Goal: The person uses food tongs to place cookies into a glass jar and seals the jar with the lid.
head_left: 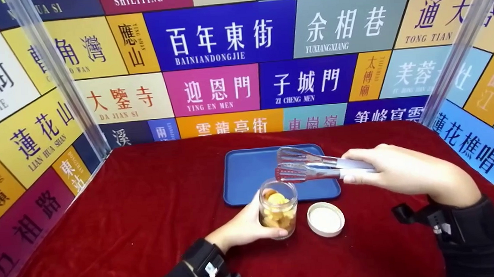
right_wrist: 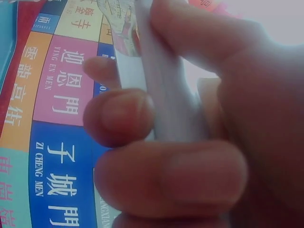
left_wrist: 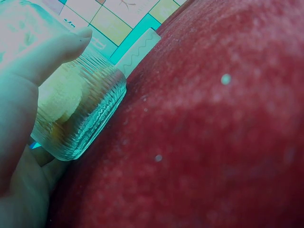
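In the head view my left hand (head_left: pixel 244 227) grips a clear glass jar (head_left: pixel 279 210) that holds several yellowish pieces (head_left: pixel 275 199), perhaps biscuits. The thumb wraps round the near side of the ribbed glass, as the left wrist view also shows on the jar (left_wrist: pixel 90 109). My right hand (head_left: pixel 406 171) holds metal tongs (head_left: pixel 309 165) by their pale handles, fingers curled round them in the right wrist view. The slotted tong heads hang just above the jar's mouth, slightly apart, and I see nothing between them. A round white lid (head_left: pixel 325 220) lies right of the jar.
A blue tray (head_left: pixel 243 173) lies behind the jar, partly under the tongs in view. Dark red cloth (head_left: pixel 148 215) covers the table. Clear upright posts (head_left: pixel 62 77) stand at both back corners, before a wall of coloured signs (head_left: pixel 222 36).
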A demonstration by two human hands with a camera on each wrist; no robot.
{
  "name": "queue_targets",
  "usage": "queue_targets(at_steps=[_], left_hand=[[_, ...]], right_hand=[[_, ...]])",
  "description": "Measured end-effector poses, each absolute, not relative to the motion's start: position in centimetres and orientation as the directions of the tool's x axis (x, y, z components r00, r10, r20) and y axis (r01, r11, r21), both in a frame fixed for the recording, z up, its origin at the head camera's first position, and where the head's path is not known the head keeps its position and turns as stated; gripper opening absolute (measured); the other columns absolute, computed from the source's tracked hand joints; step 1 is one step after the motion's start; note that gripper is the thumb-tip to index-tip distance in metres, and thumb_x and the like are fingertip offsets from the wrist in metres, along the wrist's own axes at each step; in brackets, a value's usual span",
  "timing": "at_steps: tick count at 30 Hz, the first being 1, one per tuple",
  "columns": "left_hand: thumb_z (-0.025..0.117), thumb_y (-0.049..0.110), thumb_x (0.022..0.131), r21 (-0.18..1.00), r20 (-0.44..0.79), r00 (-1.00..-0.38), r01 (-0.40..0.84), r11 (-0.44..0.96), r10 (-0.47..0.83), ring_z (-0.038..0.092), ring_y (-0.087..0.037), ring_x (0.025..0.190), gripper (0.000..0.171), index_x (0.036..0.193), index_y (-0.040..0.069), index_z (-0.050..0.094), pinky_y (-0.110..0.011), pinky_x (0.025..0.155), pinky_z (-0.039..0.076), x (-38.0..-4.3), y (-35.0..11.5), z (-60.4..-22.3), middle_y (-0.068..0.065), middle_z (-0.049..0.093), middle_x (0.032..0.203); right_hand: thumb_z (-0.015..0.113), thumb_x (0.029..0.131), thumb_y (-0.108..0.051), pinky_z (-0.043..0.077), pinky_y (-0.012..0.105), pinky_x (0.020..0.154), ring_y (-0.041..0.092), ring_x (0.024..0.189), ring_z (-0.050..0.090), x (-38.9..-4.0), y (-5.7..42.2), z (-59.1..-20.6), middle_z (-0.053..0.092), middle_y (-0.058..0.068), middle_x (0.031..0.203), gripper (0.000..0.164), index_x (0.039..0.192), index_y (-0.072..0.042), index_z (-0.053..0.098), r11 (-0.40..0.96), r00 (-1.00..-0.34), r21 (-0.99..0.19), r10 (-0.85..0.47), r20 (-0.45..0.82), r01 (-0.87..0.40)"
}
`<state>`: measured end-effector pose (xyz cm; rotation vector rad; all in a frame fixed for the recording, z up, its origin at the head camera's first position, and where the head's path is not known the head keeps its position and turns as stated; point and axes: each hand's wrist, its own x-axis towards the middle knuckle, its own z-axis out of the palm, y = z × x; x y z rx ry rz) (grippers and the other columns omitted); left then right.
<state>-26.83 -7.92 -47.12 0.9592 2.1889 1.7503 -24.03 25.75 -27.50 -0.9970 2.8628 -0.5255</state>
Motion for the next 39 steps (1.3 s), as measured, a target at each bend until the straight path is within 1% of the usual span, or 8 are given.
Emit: queue_targets(at_steps=[4,7,16,21,26,32,36,39], left_hand=[[0.094,0.015,0.082,0.925,0.247,-0.776,0.367,0.097,0.581,0.058,-0.013,0.133,0.106,0.162,0.012,0.025,-0.033,0.12,0.04,-26.9,-7.9,-47.2,0.004,0.059,0.143],[0.094,0.015,0.082,0.924,0.251,-0.773,0.37,0.093,0.583,0.059,-0.014,0.132,0.105,0.161,0.007,0.025,-0.034,0.119,0.041,-27.0,-7.9,-47.2,0.003,0.059,0.143],[0.094,0.015,0.081,0.923,0.252,-0.773,0.373,0.096,0.582,0.059,-0.013,0.132,0.107,0.162,0.008,0.024,-0.033,0.12,0.039,-26.9,-7.9,-47.3,0.004,0.06,0.143],[0.094,0.015,0.081,0.925,0.25,-0.776,0.368,0.093,0.58,0.059,-0.013,0.132,0.106,0.162,0.009,0.025,-0.033,0.12,0.04,-26.9,-7.9,-47.3,0.004,0.06,0.142],[0.095,0.016,0.081,0.925,0.244,-0.78,0.366,0.103,0.577,0.059,-0.013,0.131,0.104,0.16,0.008,0.027,-0.033,0.118,0.042,-26.9,-7.9,-47.3,0.004,0.06,0.141],[0.095,0.015,0.081,0.928,0.24,-0.782,0.359,0.102,0.575,0.06,-0.013,0.131,0.106,0.162,0.013,0.026,-0.033,0.119,0.042,-26.9,-8.0,-47.2,0.004,0.06,0.141],[0.095,0.015,0.081,0.929,0.238,-0.782,0.356,0.099,0.576,0.059,-0.013,0.132,0.106,0.162,0.017,0.026,-0.033,0.119,0.041,-26.9,-7.9,-47.2,0.005,0.061,0.142],[0.094,0.015,0.081,0.927,0.24,-0.779,0.36,0.101,0.579,0.059,-0.013,0.132,0.107,0.163,0.014,0.025,-0.032,0.119,0.041,-26.9,-7.9,-47.2,0.005,0.061,0.142]], right_hand=[[0.066,0.104,-0.049,0.045,0.029,0.065,0.009,0.073,0.058,-24.7,26.5,-27.8,0.066,-0.012,0.088,0.024,0.119,-0.031,0.068,0.751,-0.806,-0.319,-0.586,0.083,-0.578],[0.068,0.104,-0.047,0.046,0.031,0.067,0.011,0.076,0.058,-25.7,27.3,-28.2,0.067,-0.01,0.09,0.027,0.123,-0.027,0.069,0.776,-0.829,-0.308,-0.55,0.099,-0.551],[0.067,0.105,-0.047,0.046,0.038,0.072,0.021,0.083,0.059,-29.8,30.7,-30.5,0.068,0.003,0.097,0.041,0.126,-0.012,0.069,0.854,-0.901,-0.288,-0.41,0.143,-0.434],[0.064,0.105,-0.051,0.047,0.043,0.075,0.029,0.089,0.061,-31.9,32.8,-32.1,0.069,0.013,0.103,0.054,0.129,-0.003,0.065,0.887,-0.933,-0.296,-0.32,0.164,-0.356],[0.061,0.106,-0.051,0.046,0.043,0.073,0.031,0.088,0.059,-33.7,34.4,-34.1,0.065,0.016,0.099,0.059,0.128,0.005,0.062,0.907,-0.963,-0.324,-0.254,0.087,-0.268],[0.062,0.106,-0.048,0.044,0.038,0.068,0.028,0.079,0.057,-35.1,35.4,-37.0,0.059,0.011,0.086,0.055,0.114,0.006,0.063,0.913,-0.978,-0.367,-0.206,-0.036,-0.179],[0.062,0.106,-0.047,0.043,0.038,0.066,0.026,0.075,0.055,-35.4,35.5,-38.4,0.055,0.009,0.081,0.051,0.106,0.003,0.061,0.919,-0.982,-0.372,-0.172,-0.082,-0.13],[0.061,0.106,-0.05,0.041,0.037,0.065,0.025,0.073,0.052,-35.5,35.2,-39.0,0.052,0.007,0.078,0.049,0.101,-0.001,0.06,0.922,-0.98,-0.372,-0.16,-0.114,-0.107]])
